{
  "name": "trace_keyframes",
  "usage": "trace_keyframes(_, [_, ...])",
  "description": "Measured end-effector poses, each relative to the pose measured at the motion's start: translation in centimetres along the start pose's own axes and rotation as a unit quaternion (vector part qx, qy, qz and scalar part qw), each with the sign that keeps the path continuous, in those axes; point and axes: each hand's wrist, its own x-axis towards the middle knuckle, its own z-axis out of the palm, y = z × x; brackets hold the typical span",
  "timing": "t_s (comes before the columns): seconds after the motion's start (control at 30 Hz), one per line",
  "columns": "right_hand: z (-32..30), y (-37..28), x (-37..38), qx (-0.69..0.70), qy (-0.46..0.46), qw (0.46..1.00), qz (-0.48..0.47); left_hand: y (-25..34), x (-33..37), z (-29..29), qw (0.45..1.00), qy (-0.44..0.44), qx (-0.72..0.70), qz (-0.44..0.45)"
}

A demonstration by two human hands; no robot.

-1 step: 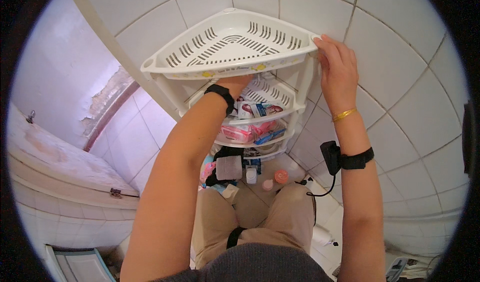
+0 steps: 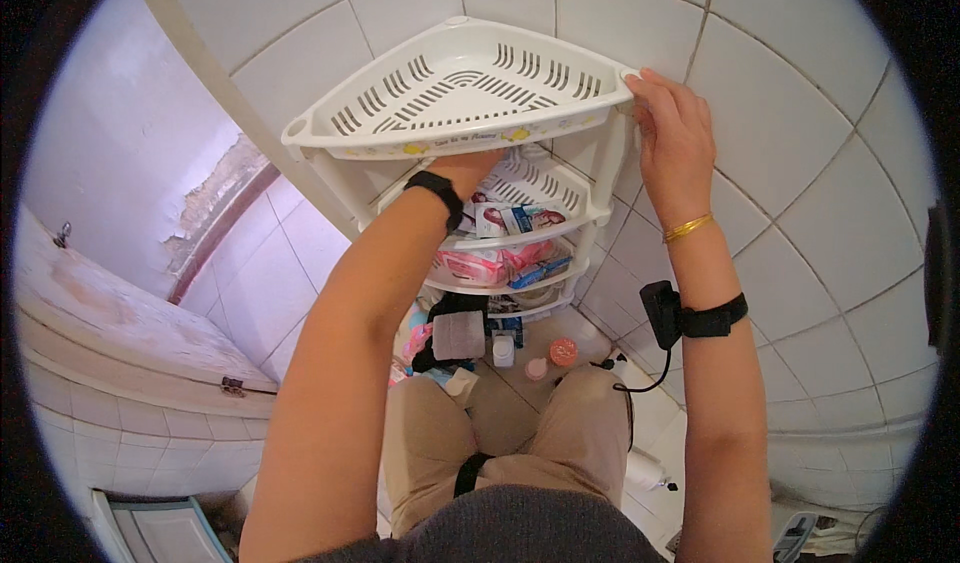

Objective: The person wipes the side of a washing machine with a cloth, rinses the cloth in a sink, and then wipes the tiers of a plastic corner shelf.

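Note:
A white plastic corner shelf [image 2: 330,143] with slotted, fan-shaped tiers stands against the tiled walls, its top tier bare. My right hand [image 2: 675,128] grips the right corner of that top tier, fingers at the rim. Below the top tier, my left hand [image 2: 478,165] reaches into the second tier; its fingers are hidden, so what they hold does not show. Printed packets [image 2: 520,219] lie on the second tier beside that hand. One level lower are pink packages [image 2: 490,265] and a blue packet [image 2: 540,271].
On the floor before the shelf are a grey cloth-like item [image 2: 459,336], a white bottle [image 2: 503,351], a round orange-pink container [image 2: 564,352] and a small pink one [image 2: 536,369]. A white door [image 2: 140,348] is at left, tiled wall [image 2: 800,173] at right.

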Motion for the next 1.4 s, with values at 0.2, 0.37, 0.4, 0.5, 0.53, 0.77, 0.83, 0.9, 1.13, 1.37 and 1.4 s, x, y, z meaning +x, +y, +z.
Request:
trace_keyframes(0.2, [0.2,0.6,-0.2,-0.011,-0.003,1.0,0.002,-1.3,-1.7,-2.3,0.995,0.09,0.016,0.029])
trace_keyframes(0.37, [0.4,0.3,0.1,-0.012,0.012,1.0,-0.007,-1.2,-0.9,-0.8,0.995,0.098,0.008,0.022])
trace_keyframes(0.4, [0.5,0.3,0.0,-0.012,0.014,1.0,-0.011,-1.2,-0.4,-0.1,0.996,0.09,0.004,0.014])
trace_keyframes(0.5, [0.5,0.0,0.0,-0.017,0.01,1.0,-0.012,-1.7,-0.4,0.9,0.997,0.081,0.006,0.008])
trace_keyframes(0.53, [0.4,-0.2,-0.1,-0.022,0.004,1.0,-0.007,-1.8,-0.5,0.7,0.996,0.086,0.012,0.011])
trace_keyframes(0.77, [-0.1,0.0,0.0,-0.03,-0.019,0.999,-0.001,-3.4,-2.4,-0.7,0.99,0.129,0.054,0.028])
trace_keyframes(0.83, [-0.2,0.0,0.1,-0.02,-0.02,1.0,0.009,-3.6,-2.9,-0.9,0.989,0.134,0.062,0.028])
trace_keyframes(0.9, [0.0,-0.1,0.0,-0.018,-0.016,1.0,0.01,-3.9,-3.5,-1.4,0.987,0.143,0.065,0.027])
trace_keyframes(1.13, [0.0,-0.1,0.1,-0.019,-0.012,1.0,0.006,-2.9,-3.4,-3.5,0.979,0.196,0.042,0.041])
trace_keyframes(1.37, [0.2,0.1,0.0,-0.02,-0.008,1.0,-0.006,-2.4,-2.1,-1.5,0.984,0.169,0.041,0.039])
trace_keyframes(1.4, [0.2,0.1,0.0,-0.017,-0.006,1.0,-0.004,-2.3,-2.0,-1.0,0.985,0.162,0.041,0.037])
